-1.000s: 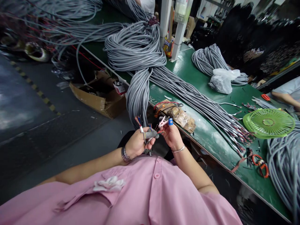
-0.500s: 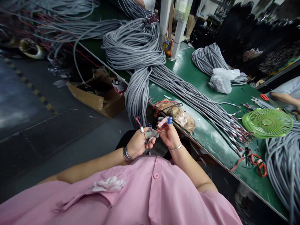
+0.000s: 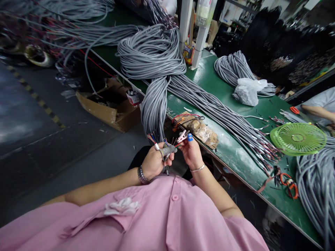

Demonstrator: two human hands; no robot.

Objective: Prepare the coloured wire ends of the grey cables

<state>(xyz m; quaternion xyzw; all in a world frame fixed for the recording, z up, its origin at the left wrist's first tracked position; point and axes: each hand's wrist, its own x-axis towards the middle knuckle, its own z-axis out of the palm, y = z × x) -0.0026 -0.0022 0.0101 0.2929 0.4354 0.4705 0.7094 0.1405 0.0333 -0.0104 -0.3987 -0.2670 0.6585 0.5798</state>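
Observation:
My left hand [image 3: 155, 161] is closed around the ends of grey cables, its thumb and a finger in grey covers. A cable end with a white sleeve [image 3: 156, 146] and thin coloured wires sticks out on its left side. More stripped wires [image 3: 178, 144], red and green among them, point from its fingertips toward my right hand [image 3: 192, 152]. The right hand, blue tape round one fingertip, pinches a small pink clip [image 3: 181, 136] shaped like a clothes peg. The clip is close to the wire tips; whether it touches them I cannot tell.
A green bench [image 3: 230, 139] carries a long grey cable bundle [image 3: 209, 104], a taped brown block [image 3: 202, 130], a green fan [image 3: 297, 138] and orange-handled scissors [image 3: 289, 184]. Coiled cables [image 3: 151, 52] hang over its edge. A cardboard box [image 3: 110, 111] stands left. A co-worker's arm [image 3: 318, 111] is at right.
The pink clip in my right hand has turned, so its two legs now show. The wires at my left fingertips look more spread. My left hand keeps its hold on the cables.

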